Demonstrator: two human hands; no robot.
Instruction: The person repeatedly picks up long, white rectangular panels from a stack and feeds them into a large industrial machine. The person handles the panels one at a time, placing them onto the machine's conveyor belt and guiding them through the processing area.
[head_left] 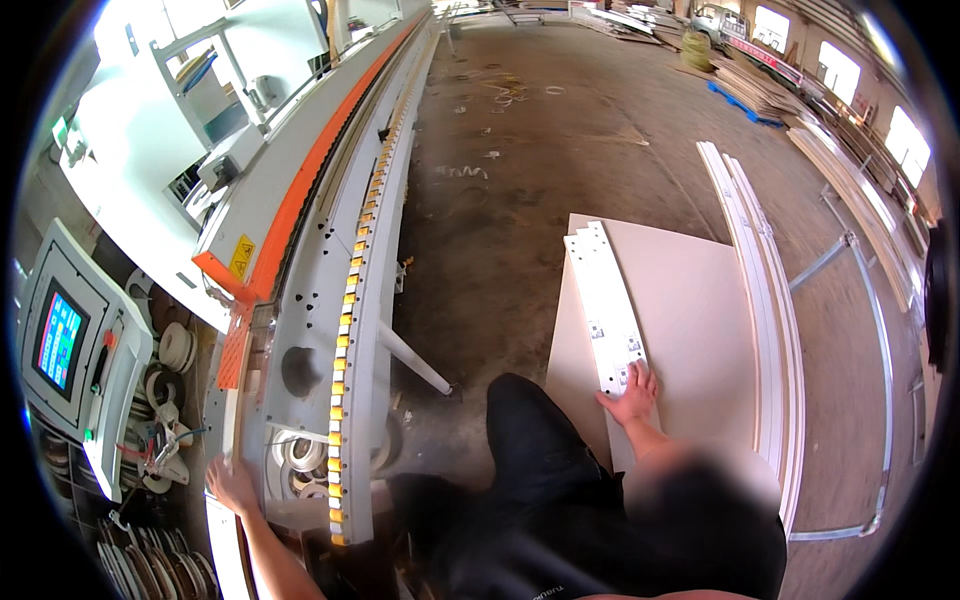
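Note:
My left hand (232, 487) rests at the near end of a long edge-banding machine (292, 215), its fingers closed over a narrow pale board (233, 430) that lies along the infeed. Part of those fingers is hard to see. Over on the right, my right hand (632, 397) lies with fingers spread on the near part of some narrow white boards (606, 300) bearing small labels and dark holes. These boards rest on a stack of large pale panels (690, 300). Nothing is gripped in the right hand.
A row of yellow rollers (349, 300) runs along the machine. At far left stands a control panel (62, 335) with a lit screen, above rolls of edging tape (178, 347). Long white strips (760, 300) and a metal frame (880, 400) stand right of the panels.

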